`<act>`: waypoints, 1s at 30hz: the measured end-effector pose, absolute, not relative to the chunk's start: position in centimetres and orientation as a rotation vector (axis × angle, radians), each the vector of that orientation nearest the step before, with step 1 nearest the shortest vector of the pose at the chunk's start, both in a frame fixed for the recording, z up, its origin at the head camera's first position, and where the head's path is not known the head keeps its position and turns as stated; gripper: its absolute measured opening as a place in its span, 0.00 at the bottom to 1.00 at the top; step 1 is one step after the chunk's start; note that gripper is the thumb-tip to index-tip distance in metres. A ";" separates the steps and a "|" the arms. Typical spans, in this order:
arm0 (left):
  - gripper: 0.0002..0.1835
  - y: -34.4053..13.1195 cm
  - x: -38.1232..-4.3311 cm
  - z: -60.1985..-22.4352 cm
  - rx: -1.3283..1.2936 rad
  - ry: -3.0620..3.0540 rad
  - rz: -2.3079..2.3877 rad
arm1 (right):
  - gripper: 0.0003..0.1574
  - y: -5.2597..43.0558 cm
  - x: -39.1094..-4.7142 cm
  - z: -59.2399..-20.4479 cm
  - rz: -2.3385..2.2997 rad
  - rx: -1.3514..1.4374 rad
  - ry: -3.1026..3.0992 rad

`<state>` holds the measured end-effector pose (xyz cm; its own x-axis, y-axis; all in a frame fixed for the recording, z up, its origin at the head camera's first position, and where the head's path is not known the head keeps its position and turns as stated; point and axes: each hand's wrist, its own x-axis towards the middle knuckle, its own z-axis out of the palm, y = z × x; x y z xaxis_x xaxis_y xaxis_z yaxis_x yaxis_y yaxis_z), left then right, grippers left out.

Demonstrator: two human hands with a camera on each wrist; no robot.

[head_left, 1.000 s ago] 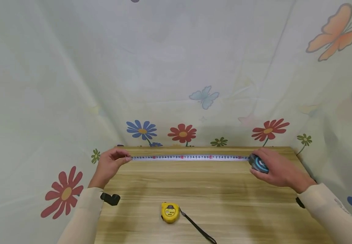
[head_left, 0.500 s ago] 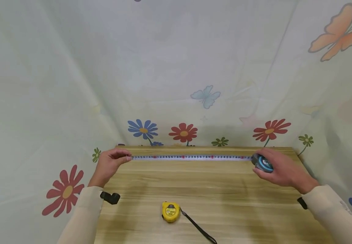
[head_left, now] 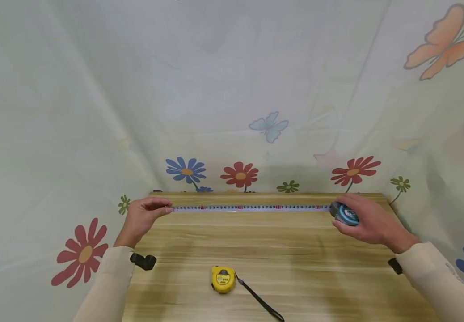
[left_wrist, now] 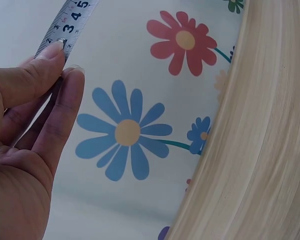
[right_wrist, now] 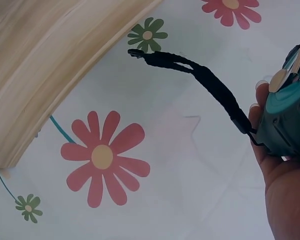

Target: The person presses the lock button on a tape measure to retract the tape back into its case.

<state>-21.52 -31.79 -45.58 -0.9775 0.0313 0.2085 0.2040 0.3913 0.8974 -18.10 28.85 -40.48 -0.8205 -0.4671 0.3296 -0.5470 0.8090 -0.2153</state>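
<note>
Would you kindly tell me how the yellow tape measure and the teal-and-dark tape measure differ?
The yellow tape measure lies on the wood-grain tabletop; the teal-and-dark tape measure is held in the right hand. The teal-and-dark one has its white blade out; the yellow one shows none. Each has a black strap.

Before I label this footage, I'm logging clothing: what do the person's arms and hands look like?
The left hand and right hand are gloveless. The left sleeve and right sleeve are cream, the right one with a faint dark marking too blurred to read. A black device is worn at the left wrist; a black piece partly shows at the right.
</note>
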 end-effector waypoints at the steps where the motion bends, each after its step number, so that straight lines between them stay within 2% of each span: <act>1: 0.15 -31.8 -21.5 -45.6 -0.213 -2.486 -1.633 | 0.28 28.8 -18.1 -40.5 0.449 0.787 -2.734; 8: 0.15 -31.6 -21.6 -45.6 -0.200 -2.493 -1.620 | 0.25 28.3 -18.3 -40.7 0.454 0.815 -2.687; 15: 0.12 -31.4 -21.9 -45.6 -0.151 -2.513 -1.635 | 0.27 27.9 -18.5 -40.7 0.444 0.816 -2.677; 21: 0.16 -31.5 -21.8 -45.6 -0.186 -2.506 -1.631 | 0.26 27.9 -18.6 -40.7 0.446 0.837 -2.654; 30: 0.14 -31.3 -21.7 -45.6 -0.169 -2.502 -1.632 | 0.26 27.9 -18.6 -40.8 0.451 0.834 -2.668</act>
<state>-21.66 -31.26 -45.61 -0.9824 0.0125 0.1863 0.1755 0.4018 0.8988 -18.57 27.89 -40.80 -0.7829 -0.4932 0.3794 -0.5905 0.7811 -0.2031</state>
